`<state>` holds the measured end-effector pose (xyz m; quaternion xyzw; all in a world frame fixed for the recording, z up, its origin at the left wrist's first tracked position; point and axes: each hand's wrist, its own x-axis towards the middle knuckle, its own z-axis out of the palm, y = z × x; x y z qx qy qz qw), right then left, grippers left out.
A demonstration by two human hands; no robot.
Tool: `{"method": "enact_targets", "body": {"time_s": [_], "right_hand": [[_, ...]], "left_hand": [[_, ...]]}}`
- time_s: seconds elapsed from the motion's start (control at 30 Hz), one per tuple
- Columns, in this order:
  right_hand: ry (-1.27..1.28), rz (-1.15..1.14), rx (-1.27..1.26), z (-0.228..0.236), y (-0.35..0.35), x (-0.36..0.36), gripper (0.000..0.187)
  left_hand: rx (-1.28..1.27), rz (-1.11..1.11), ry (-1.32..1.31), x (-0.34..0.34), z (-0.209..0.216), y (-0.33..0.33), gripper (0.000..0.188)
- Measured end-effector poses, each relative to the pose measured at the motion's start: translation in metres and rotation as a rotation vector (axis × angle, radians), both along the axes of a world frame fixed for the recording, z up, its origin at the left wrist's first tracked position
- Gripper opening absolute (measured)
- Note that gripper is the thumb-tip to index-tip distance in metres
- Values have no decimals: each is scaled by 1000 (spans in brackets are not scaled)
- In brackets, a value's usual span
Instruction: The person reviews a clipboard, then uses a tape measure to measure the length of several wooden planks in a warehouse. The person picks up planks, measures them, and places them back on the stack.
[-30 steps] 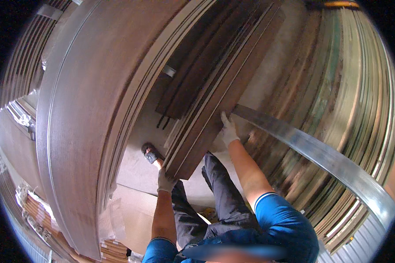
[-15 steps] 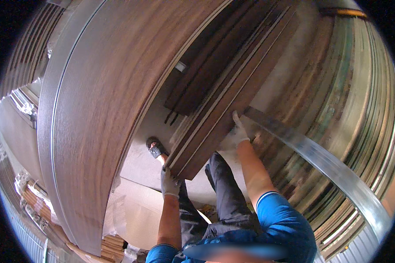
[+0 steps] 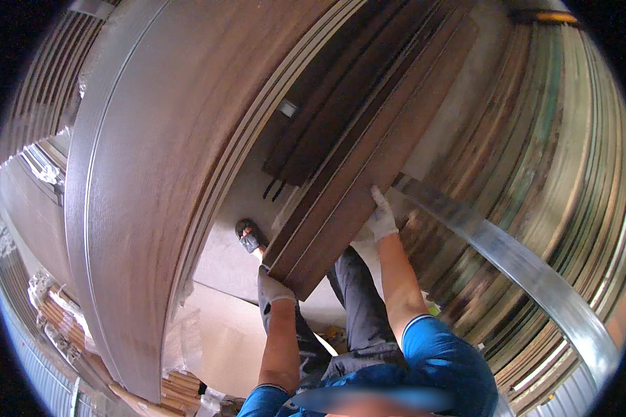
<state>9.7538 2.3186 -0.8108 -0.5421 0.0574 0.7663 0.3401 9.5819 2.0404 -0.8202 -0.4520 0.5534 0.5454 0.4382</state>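
A long dark-brown wood-grain panel (image 3: pixel 348 201) with thin lines along its length slants from near my legs up to the far right. My gloved left hand (image 3: pixel 274 286) grips its near left corner, the fingers partly hidden beneath the board. On the panel's right edge, my gloved right hand (image 3: pixel 380 214) is closed round it with the thumb on top. Darker panels (image 3: pixel 327 104) stand just beyond it, to the left. Their lower ends are near the floor.
A large curved-looking brown panel stack (image 3: pixel 153 160) rises close on the left. To the right stand many upright boards (image 3: pixel 535 160), with a shiny metal bar (image 3: pixel 501 243) across them. Cardboard (image 3: pixel 222 333) lies on the floor at lower left, behind my sandalled foot (image 3: pixel 249 235).
The held panel has tilted, showing more of its broad face, and its near end has come slightly closer to me. Both hands moved with it. More board edges show on the left stack.
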Motion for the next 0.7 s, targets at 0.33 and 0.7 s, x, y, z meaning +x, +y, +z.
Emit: {"method": "enact_targets", "body": {"time_s": [0.33,0.7], "right_hand": [[-19,141,139,4,13,-63,64],[114,129,161,-47,44,-109,50]], "left_hand": [[-189,13,100,-42,36,16,57],[2,37,132,-99,12,45,59]]}}
